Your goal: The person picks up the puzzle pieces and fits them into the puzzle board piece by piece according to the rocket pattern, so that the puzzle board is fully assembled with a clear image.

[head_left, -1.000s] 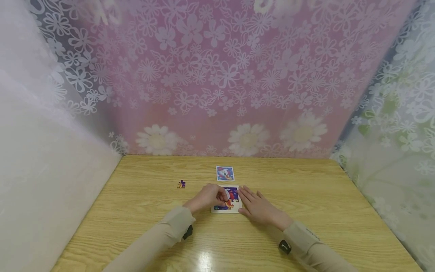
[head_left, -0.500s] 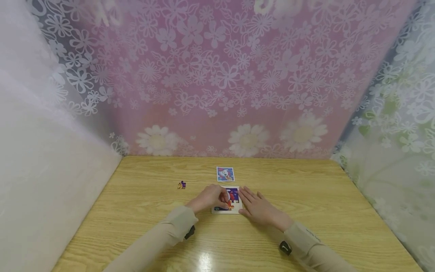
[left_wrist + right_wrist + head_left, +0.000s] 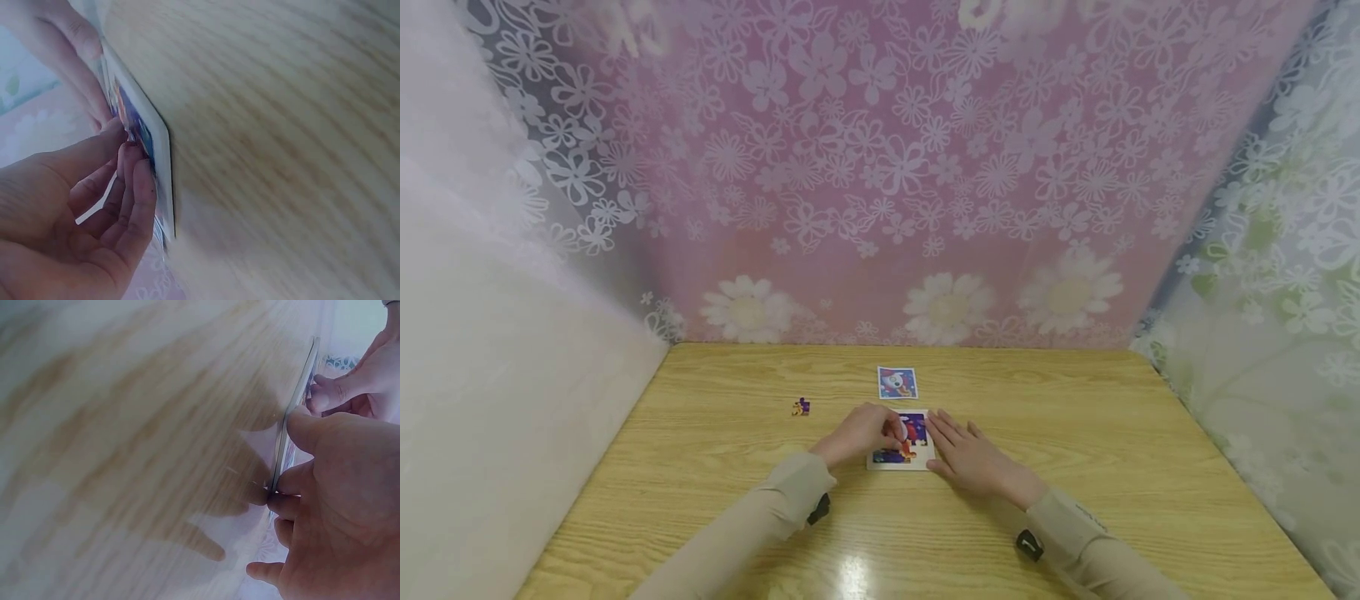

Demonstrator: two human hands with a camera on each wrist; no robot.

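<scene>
A jigsaw board with a white frame lies on the table in the head view, partly filled with purple, red and orange pieces. Over its left half, my left hand has thumb and fingers curled together. Seen from the left wrist, thumb and index finger pinch a puzzle piece, mostly covered by the fingertips, right at the board's surface. My right hand lies along the board's right edge with its fingers extended. In the right wrist view, its thumb and fingertips touch the frame's side.
Beyond the board sits a small picture card showing a white character on blue. Some purple and yellow puzzle pieces lie joined or close together on the wooden table, left of the card. Flowered curtains surround the table.
Both hands stay nearly in place. The left fingertips lift very slightly over the board, and more of the lower pieces shows.
</scene>
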